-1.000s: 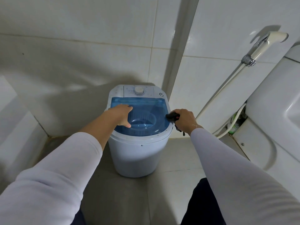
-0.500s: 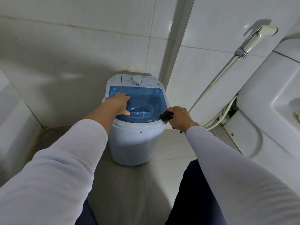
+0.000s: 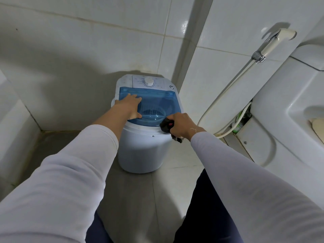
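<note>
Dark item (image 3: 165,126) in the right hand (image 3: 182,124): mostly covered by curled fingers. It is black with a red spot, and its kind cannot be told. Toilet (image 3: 280,102) cut off at the right edge.

Washer (image 3: 143,149): small, white, standing on the floor in the tiled corner. Its blue see-through lid (image 3: 157,102) is down, the drum shows dimly through it, and the dial (image 3: 148,82) sits behind.

Left hand (image 3: 128,106) lies flat on the lid's left part, fingers straight. Right hand grips the item at the lid's front right rim.

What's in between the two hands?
In the head view, only the blue lid lies between the left hand, flat on it, and the right hand, which grips a dark cloth.
</note>
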Demonstrator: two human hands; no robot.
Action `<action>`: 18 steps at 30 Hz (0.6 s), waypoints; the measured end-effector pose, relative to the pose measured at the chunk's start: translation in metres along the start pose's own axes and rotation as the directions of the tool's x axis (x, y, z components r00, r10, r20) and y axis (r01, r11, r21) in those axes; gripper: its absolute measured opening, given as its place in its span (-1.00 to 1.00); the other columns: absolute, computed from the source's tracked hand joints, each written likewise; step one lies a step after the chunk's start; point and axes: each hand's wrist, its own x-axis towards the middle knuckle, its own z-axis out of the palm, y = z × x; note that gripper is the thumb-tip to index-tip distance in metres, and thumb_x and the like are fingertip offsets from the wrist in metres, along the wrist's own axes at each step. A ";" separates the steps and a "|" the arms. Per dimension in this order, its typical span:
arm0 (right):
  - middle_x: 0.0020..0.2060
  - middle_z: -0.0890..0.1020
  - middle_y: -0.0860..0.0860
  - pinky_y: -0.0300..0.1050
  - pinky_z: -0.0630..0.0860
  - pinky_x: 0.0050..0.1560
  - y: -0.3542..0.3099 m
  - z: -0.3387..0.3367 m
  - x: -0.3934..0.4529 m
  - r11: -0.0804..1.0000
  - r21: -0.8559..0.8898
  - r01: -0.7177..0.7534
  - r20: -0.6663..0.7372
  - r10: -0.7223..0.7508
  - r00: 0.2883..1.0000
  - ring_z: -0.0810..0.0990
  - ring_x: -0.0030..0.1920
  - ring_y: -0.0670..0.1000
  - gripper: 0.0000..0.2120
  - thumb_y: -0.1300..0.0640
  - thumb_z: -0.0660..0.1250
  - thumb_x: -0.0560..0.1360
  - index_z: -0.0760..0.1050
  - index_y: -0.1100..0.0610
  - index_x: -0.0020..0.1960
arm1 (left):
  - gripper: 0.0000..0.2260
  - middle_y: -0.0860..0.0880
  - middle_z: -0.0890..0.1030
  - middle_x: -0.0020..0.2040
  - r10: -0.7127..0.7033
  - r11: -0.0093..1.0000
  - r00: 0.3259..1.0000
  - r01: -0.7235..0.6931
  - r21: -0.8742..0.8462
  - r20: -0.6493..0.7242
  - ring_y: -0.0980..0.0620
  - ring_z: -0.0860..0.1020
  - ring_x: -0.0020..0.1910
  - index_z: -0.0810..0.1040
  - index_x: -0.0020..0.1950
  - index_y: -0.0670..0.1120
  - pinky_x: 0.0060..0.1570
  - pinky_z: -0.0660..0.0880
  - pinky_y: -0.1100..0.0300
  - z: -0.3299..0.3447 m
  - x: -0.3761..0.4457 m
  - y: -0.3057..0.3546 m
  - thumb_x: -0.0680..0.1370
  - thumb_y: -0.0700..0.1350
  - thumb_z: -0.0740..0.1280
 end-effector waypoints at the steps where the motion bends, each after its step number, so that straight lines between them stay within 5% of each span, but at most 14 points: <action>1: 0.06 0.63 0.15 -0.07 0.54 0.06 -0.005 0.002 0.000 1.000 -0.001 0.009 0.005 -0.009 1.000 0.58 0.05 0.15 -0.65 0.32 0.25 0.44 0.53 0.12 0.19 | -0.25 -0.01 -0.05 0.59 -0.002 1.000 1.000 0.002 -0.003 -0.008 -0.06 -0.11 0.57 -0.06 0.57 -0.02 0.48 0.07 -0.19 0.001 0.000 -0.001 0.54 0.06 0.32; 15: -0.04 0.62 0.15 -0.07 0.51 -0.05 -0.055 0.017 0.005 0.984 -0.097 0.149 0.022 -0.148 0.989 0.54 -0.09 0.11 -0.81 0.23 0.29 0.43 0.54 0.20 0.04 | -0.22 -0.03 -0.05 0.59 0.022 0.997 0.997 -0.027 -0.065 -0.077 -0.07 -0.11 0.57 -0.03 0.57 -0.03 0.47 0.05 -0.23 0.007 0.005 -0.009 0.50 0.07 0.36; 18: -0.03 0.62 0.16 -0.03 0.56 0.00 -0.063 0.020 0.006 0.971 -0.136 0.198 0.036 -0.195 0.980 0.58 -0.02 0.15 -0.73 0.23 0.29 0.44 0.53 0.15 0.14 | -0.21 -0.05 -0.03 0.59 0.028 0.997 0.995 -0.036 -0.074 -0.100 -0.08 -0.10 0.57 -0.01 0.56 -0.04 0.47 0.06 -0.24 0.010 0.008 -0.012 0.49 0.09 0.36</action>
